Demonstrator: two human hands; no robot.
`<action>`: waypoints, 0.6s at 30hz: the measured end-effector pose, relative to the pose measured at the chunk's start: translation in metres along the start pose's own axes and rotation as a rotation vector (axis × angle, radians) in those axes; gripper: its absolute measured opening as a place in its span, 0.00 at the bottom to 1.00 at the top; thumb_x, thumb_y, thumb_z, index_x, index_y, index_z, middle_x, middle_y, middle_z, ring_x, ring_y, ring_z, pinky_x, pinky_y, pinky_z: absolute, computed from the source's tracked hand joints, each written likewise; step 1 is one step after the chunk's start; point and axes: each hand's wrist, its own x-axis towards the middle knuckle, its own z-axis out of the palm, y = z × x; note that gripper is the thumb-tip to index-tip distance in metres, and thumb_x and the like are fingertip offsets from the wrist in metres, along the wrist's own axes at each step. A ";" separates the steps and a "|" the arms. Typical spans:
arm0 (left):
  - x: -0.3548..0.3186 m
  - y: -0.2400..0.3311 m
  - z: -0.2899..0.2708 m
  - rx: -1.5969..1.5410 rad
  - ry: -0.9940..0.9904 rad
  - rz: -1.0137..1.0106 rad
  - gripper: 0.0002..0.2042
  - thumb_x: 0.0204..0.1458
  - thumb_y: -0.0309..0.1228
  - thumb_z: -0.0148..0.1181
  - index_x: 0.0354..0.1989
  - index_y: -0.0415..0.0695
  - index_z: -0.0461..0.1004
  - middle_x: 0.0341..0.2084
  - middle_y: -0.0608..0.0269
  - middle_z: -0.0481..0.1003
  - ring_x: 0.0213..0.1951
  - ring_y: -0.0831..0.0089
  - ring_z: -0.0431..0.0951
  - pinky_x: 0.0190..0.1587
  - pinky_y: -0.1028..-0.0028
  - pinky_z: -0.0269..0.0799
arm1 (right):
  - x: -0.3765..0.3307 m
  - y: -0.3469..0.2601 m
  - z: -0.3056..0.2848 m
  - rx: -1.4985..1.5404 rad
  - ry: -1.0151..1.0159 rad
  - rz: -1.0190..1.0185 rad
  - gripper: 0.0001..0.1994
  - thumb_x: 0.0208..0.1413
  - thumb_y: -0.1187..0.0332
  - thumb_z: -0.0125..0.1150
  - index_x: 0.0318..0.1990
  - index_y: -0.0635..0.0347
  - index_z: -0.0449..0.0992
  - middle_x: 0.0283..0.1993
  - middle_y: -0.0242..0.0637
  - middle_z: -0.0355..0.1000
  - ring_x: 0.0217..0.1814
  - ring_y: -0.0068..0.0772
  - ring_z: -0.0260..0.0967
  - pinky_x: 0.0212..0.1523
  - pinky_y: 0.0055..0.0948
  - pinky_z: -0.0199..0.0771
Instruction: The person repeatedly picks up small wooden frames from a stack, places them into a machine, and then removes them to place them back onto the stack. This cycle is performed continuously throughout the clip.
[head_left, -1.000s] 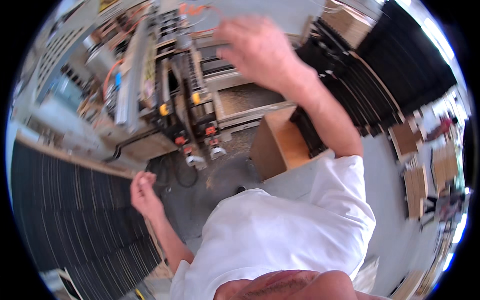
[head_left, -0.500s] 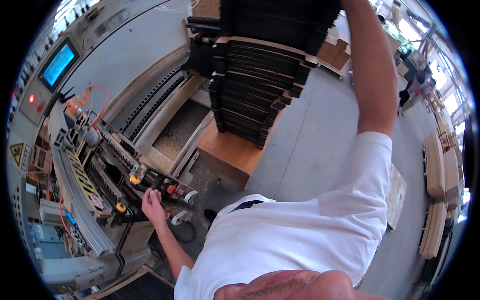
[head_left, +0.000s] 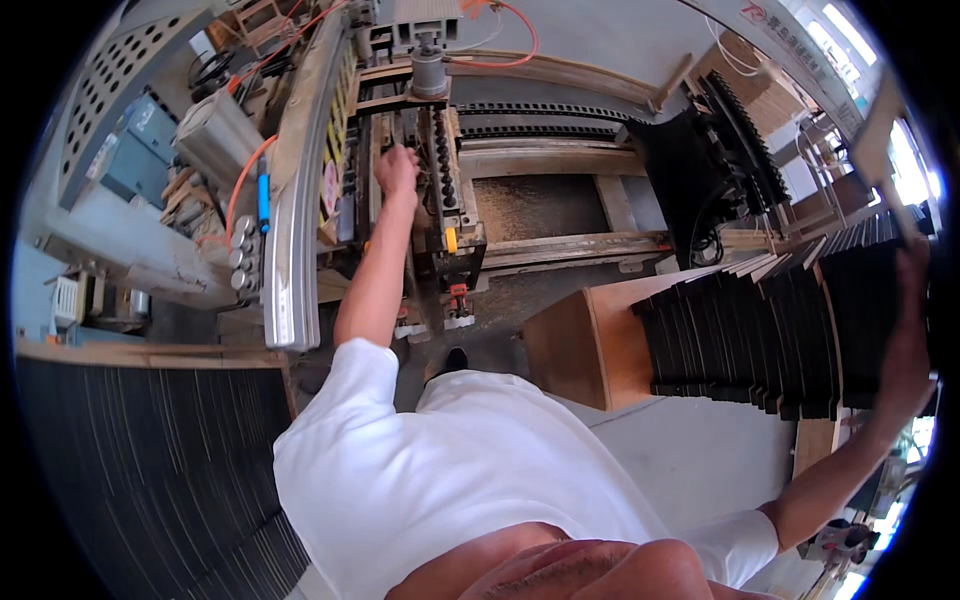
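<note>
Big woodworking machine [head_left: 430, 170] up top, long grey rail [head_left: 295, 200] along its left side, sawdust bed in the middle. Huge ribbed black stacks [head_left: 130, 470] at lower left. More stacked black strips [head_left: 740, 340] on a wooden crate [head_left: 580, 350] at right.

Left hand [head_left: 397, 170] stretched out onto the machine's feed slot, fingers curled, resting on the fixture; can't tell if anything's pinched in it. Right hand [head_left: 905, 330] out at the far right, closed around the edge of a black strip [head_left: 880, 300] at the stack.

Probably best done slowly: fingers clear of the rollers, one strip lifted flat, not dragged.

Concrete floor [head_left: 700, 460], orange hoses [head_left: 500, 20] overhead, workshop clutter behind.
</note>
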 end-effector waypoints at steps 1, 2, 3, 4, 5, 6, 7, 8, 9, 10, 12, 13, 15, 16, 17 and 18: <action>0.047 -0.012 -0.013 0.080 0.010 0.042 0.15 0.59 0.41 0.53 0.37 0.40 0.74 0.30 0.64 0.76 0.30 0.74 0.76 0.31 0.75 0.73 | 0.002 -0.020 0.011 0.080 -0.010 -0.009 0.13 0.50 0.77 0.60 0.45 0.59 0.76 0.46 0.42 0.74 0.50 0.42 0.72 0.50 0.39 0.72; 0.081 -0.023 -0.002 -0.033 0.003 -0.061 0.15 0.59 0.43 0.53 0.34 0.43 0.74 0.28 0.64 0.75 0.29 0.75 0.75 0.28 0.75 0.71 | 0.011 -0.069 0.016 0.382 0.000 0.240 0.14 0.50 0.81 0.60 0.45 0.60 0.75 0.49 0.42 0.73 0.54 0.41 0.71 0.52 0.39 0.71; 0.110 -0.035 -0.001 -0.163 -0.008 -0.149 0.14 0.59 0.45 0.52 0.35 0.47 0.72 0.26 0.67 0.73 0.27 0.75 0.73 0.27 0.71 0.70 | 0.023 -0.102 0.022 0.393 -0.056 0.201 0.14 0.47 0.82 0.62 0.43 0.60 0.76 0.49 0.42 0.73 0.53 0.42 0.71 0.51 0.39 0.70; 0.175 -0.026 -0.047 -0.267 -0.057 -0.150 0.12 0.58 0.45 0.51 0.37 0.50 0.71 0.25 0.66 0.71 0.28 0.70 0.72 0.27 0.64 0.69 | 0.028 -0.118 0.021 0.432 -0.055 0.155 0.15 0.43 0.84 0.63 0.40 0.60 0.76 0.49 0.42 0.72 0.52 0.43 0.70 0.51 0.39 0.70; 0.225 -0.013 -0.073 -0.205 -0.183 -0.004 0.13 0.55 0.43 0.52 0.40 0.48 0.71 0.31 0.59 0.72 0.32 0.65 0.74 0.32 0.60 0.69 | 0.018 -0.123 0.027 0.477 -0.025 0.070 0.13 0.41 0.82 0.65 0.38 0.60 0.77 0.48 0.41 0.72 0.50 0.41 0.69 0.49 0.38 0.69; 0.268 -0.003 -0.067 -0.161 -0.341 0.126 0.14 0.52 0.40 0.52 0.43 0.47 0.70 0.36 0.52 0.74 0.37 0.59 0.75 0.37 0.56 0.70 | 0.005 -0.126 0.028 0.507 0.047 0.015 0.14 0.38 0.73 0.62 0.37 0.61 0.75 0.43 0.41 0.71 0.44 0.41 0.68 0.38 0.36 0.67; 0.277 -0.029 -0.019 -0.257 -0.362 -0.096 0.19 0.53 0.43 0.51 0.49 0.46 0.66 0.43 0.51 0.68 0.44 0.58 0.70 0.43 0.55 0.67 | 0.006 -0.146 0.029 0.492 -0.017 0.032 0.12 0.38 0.71 0.61 0.34 0.60 0.72 0.39 0.40 0.69 0.41 0.40 0.66 0.36 0.36 0.65; 0.277 -0.036 -0.024 -0.318 -0.280 -0.247 0.24 0.55 0.46 0.50 0.54 0.45 0.61 0.50 0.50 0.63 0.50 0.57 0.65 0.49 0.55 0.63 | -0.002 -0.160 0.058 0.559 -0.042 0.037 0.11 0.37 0.68 0.60 0.30 0.59 0.69 0.35 0.39 0.66 0.38 0.39 0.64 0.35 0.36 0.63; 0.271 -0.045 -0.015 -0.370 -0.213 -0.356 0.29 0.56 0.49 0.48 0.60 0.44 0.56 0.58 0.49 0.57 0.57 0.57 0.60 0.55 0.55 0.60 | 0.000 -0.176 0.068 0.598 -0.072 0.024 0.10 0.36 0.66 0.59 0.27 0.59 0.66 0.31 0.38 0.64 0.35 0.37 0.61 0.33 0.36 0.62; 0.272 -0.032 -0.030 -0.398 -0.146 -0.379 0.34 0.57 0.52 0.47 0.66 0.43 0.52 0.65 0.48 0.51 0.63 0.56 0.55 0.61 0.55 0.57 | 0.005 -0.186 0.080 0.671 -0.102 0.010 0.09 0.37 0.67 0.59 0.26 0.58 0.67 0.27 0.36 0.63 0.34 0.37 0.62 0.34 0.35 0.62; 0.267 -0.016 -0.029 -0.373 -0.055 -0.305 0.38 0.55 0.54 0.51 0.67 0.42 0.50 0.66 0.47 0.51 0.65 0.55 0.54 0.62 0.57 0.57 | 0.003 -0.200 0.101 0.734 -0.096 0.031 0.08 0.39 0.69 0.60 0.27 0.57 0.67 0.31 0.35 0.65 0.36 0.36 0.63 0.36 0.34 0.64; 0.251 -0.018 -0.014 -0.346 -0.102 -0.260 0.37 0.57 0.52 0.50 0.68 0.42 0.46 0.66 0.48 0.50 0.66 0.53 0.54 0.62 0.58 0.60 | 0.000 -0.206 0.111 0.714 -0.151 0.077 0.08 0.39 0.69 0.61 0.27 0.57 0.68 0.30 0.34 0.66 0.36 0.36 0.63 0.36 0.33 0.63; 0.222 -0.008 0.011 -0.279 -0.027 -0.268 0.29 0.64 0.42 0.42 0.67 0.38 0.47 0.65 0.43 0.50 0.65 0.51 0.56 0.63 0.59 0.62 | -0.007 -0.213 0.120 0.711 -0.205 0.144 0.08 0.40 0.70 0.62 0.27 0.57 0.69 0.28 0.33 0.67 0.37 0.35 0.64 0.37 0.33 0.63; 0.222 0.001 0.006 -0.296 -0.117 -0.267 0.31 0.63 0.43 0.43 0.67 0.36 0.45 0.65 0.41 0.50 0.64 0.52 0.57 0.62 0.61 0.65 | -0.007 -0.216 0.125 0.725 -0.191 0.151 0.08 0.40 0.70 0.62 0.27 0.57 0.70 0.28 0.32 0.67 0.37 0.35 0.64 0.37 0.33 0.63; 0.220 0.003 0.004 -0.270 -0.131 -0.252 0.32 0.63 0.43 0.44 0.67 0.34 0.44 0.64 0.40 0.51 0.64 0.53 0.58 0.61 0.62 0.66 | -0.007 -0.219 0.132 0.739 -0.178 0.156 0.07 0.40 0.70 0.63 0.27 0.57 0.70 0.27 0.32 0.67 0.37 0.34 0.64 0.37 0.33 0.63; 0.210 -0.004 0.001 -0.239 -0.142 -0.246 0.33 0.63 0.43 0.44 0.67 0.32 0.43 0.64 0.40 0.52 0.64 0.53 0.58 0.61 0.63 0.67 | -0.007 -0.227 0.146 0.761 -0.161 0.174 0.07 0.40 0.69 0.63 0.27 0.57 0.71 0.26 0.31 0.68 0.37 0.35 0.64 0.37 0.34 0.63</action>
